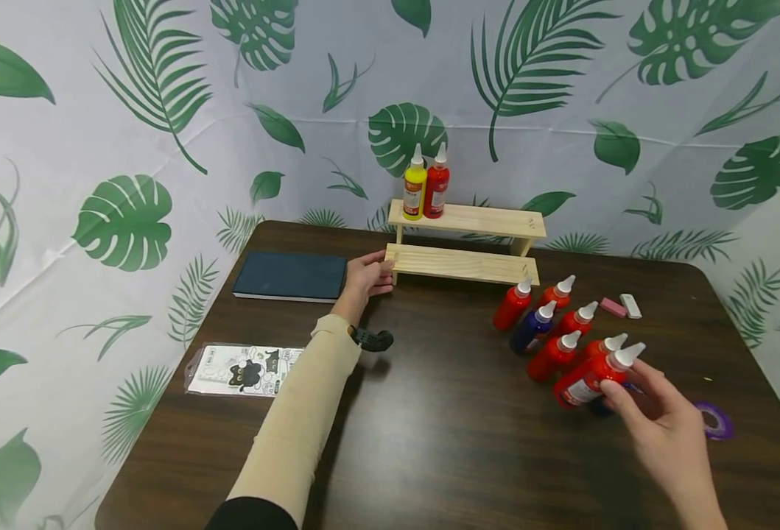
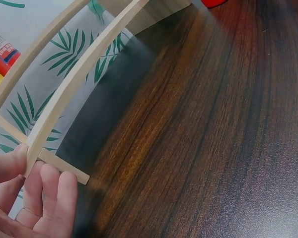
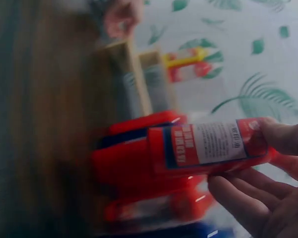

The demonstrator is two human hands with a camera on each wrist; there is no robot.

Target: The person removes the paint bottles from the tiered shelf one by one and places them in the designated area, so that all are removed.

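My right hand (image 1: 671, 427) holds a red squeeze bottle (image 1: 587, 381) by its upper part; its white nozzle points up and to the right. In the right wrist view this bottle (image 3: 208, 144) shows a printed label, with thumb and fingers on either side. My left hand (image 1: 367, 276) grips the left end of the lower board of a two-tier wooden shelf (image 1: 459, 263); in the left wrist view, thumb and fingers pinch the board's end (image 2: 35, 148). On the upper tier stand a yellow bottle (image 1: 414, 191) and a red bottle (image 1: 437, 190), side by side at the left.
Several red bottles (image 1: 513, 306) and a dark blue bottle (image 1: 531, 330) stand right of centre. Behind them lie pink (image 1: 613, 308) and white (image 1: 630, 306) erasers. A purple tape roll (image 1: 714, 421) lies at right, a dark notebook (image 1: 290, 276) and a cat-print packet (image 1: 244, 369) at left.
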